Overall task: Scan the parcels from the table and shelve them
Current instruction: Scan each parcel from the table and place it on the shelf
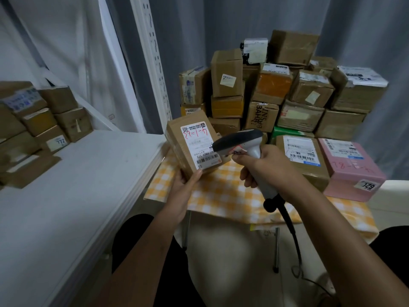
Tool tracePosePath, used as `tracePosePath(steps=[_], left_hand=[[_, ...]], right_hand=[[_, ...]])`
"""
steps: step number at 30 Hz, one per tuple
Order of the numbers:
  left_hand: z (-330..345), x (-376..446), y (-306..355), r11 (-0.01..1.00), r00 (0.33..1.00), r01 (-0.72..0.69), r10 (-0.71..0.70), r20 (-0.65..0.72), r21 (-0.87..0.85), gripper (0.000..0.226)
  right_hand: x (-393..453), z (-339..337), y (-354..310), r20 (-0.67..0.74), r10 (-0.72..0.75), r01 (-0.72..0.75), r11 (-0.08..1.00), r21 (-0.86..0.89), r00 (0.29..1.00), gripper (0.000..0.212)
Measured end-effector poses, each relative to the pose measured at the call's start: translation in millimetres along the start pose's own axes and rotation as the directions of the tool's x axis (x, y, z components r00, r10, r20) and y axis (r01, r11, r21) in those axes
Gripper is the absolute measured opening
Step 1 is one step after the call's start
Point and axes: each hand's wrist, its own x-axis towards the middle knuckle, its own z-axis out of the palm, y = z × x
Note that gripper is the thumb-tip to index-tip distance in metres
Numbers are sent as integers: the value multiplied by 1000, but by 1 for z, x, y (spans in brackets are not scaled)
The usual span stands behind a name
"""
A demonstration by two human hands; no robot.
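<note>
My left hand (185,185) grips a small brown cardboard parcel (177,138) from below and holds it tilted above the table's left end. Its white shipping label (199,145), with red handwriting and a barcode, faces me. My right hand (263,165) grips the handle of a grey and black barcode scanner (241,140). The scanner's dark head sits just right of the label and points at it. A black cable (292,231) hangs from the handle.
A table with a yellow checked cloth (221,196) carries a tall pile of brown parcels (276,89), a pink box (352,169) and a labelled brown box (309,165). A white shelf (84,173) at the left holds several parcels (44,120) at its back.
</note>
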Motion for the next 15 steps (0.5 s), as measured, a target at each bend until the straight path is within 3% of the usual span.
tracePosePath(steps=[7, 15], left_hand=[[2, 0, -2, 1000, 1000, -17, 16, -12, -14, 74], [1, -2, -1, 1000, 1000, -19, 19, 9, -18, 83]], right_hand=[[-2, -5, -5, 55, 18, -17, 1000, -5, 998, 17], [-4, -7, -6, 75, 18, -17, 1000, -13, 997, 15]])
